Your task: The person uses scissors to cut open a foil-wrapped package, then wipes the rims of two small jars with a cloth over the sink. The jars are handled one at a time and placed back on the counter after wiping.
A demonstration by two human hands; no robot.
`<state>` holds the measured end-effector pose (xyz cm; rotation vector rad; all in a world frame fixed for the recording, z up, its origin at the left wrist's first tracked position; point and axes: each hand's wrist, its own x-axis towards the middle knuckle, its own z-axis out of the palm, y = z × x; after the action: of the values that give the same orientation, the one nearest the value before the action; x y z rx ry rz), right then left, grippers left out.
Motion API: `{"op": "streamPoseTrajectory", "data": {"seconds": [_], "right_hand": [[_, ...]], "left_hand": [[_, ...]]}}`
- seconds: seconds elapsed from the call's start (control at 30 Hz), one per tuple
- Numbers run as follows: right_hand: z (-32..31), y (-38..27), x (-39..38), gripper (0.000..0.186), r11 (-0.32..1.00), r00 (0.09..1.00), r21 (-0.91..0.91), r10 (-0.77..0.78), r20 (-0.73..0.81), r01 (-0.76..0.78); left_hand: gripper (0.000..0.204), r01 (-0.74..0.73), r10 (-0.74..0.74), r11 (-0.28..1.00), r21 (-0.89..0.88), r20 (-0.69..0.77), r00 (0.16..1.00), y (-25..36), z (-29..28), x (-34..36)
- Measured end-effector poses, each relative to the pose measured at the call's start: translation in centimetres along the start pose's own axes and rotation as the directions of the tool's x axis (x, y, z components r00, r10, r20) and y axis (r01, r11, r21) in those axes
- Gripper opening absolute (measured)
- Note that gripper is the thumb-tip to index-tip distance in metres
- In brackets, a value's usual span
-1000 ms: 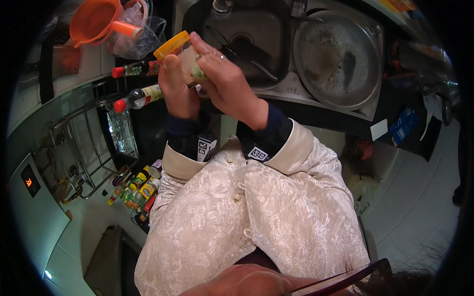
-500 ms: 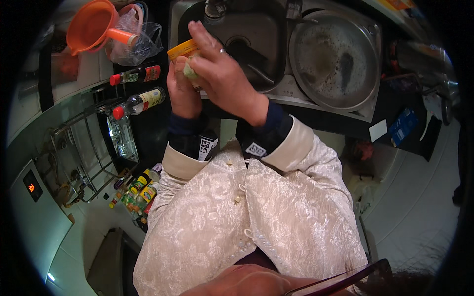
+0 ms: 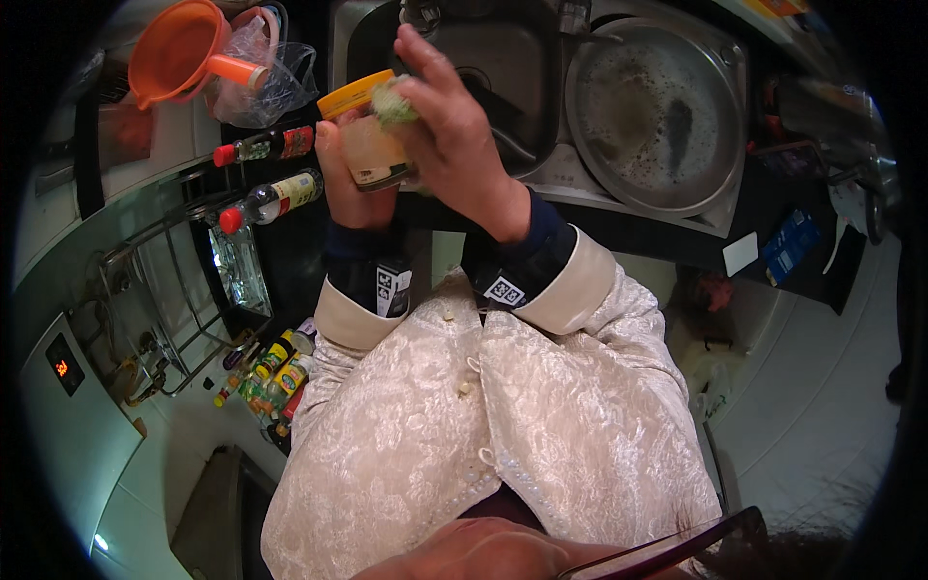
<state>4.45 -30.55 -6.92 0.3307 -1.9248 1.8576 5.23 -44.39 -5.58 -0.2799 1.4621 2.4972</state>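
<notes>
My left hand [image 3: 350, 193] is wrapped round a clear jar [image 3: 373, 153] with a yellow-orange lid [image 3: 354, 94], tilted in front of the sink. Part of a label shows on the jar's side. In my right hand [image 3: 452, 143] is a pale green scrubbing pad [image 3: 394, 102], pinched under the thumb side and pressed to the jar near its lid. The index finger of that hand points up and away. My right palm hides some of the jar's far side.
Behind my hands is a steel sink [image 3: 527, 58] with a tap [image 3: 421, 14]. A large round metal pan [image 3: 619, 188] stands to its right. Two red-capped bottles [image 3: 280, 198] lie left of my hands, below an orange strainer [image 3: 179, 48]. A white card [image 3: 740, 254] rests at the counter's right.
The jar has turned and come into fuller view, its side now showing. My right hand has shifted slightly, with the pad now against the upper part near the lid.
</notes>
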Motion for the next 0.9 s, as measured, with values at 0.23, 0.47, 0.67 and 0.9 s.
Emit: {"op": "streamPoseTrajectory", "data": {"seconds": [0.23,0.47,0.67,0.9], "right_hand": [[-0.5,0.6,0.2,0.027,0.999,0.985,0.044,-0.011,-0.17,0.019],[0.4,-0.1,0.2,0.021,0.991,0.992,-0.075,-0.114,-0.056,0.11],[-1.1,0.0,0.4,0.022,0.987,0.987,-0.048,-0.157,-0.02,0.155],[-0.4,-0.1,0.1,0.023,0.991,0.997,0.124,-0.049,-0.067,0.057]], "left_hand": [[0.082,0.074,-0.069,0.971,0.227,-0.029,0.997,0.4,0.0,-0.3],[0.07,-0.011,0.033,0.976,0.22,-0.097,0.995,-0.3,0.9,-0.8],[0.069,0.079,-0.078,0.996,0.03,-0.028,0.997,0.1,1.4,-0.7],[0.069,0.126,-0.123,0.918,-0.375,0.032,0.992,-0.3,1.0,-1.3]]}}
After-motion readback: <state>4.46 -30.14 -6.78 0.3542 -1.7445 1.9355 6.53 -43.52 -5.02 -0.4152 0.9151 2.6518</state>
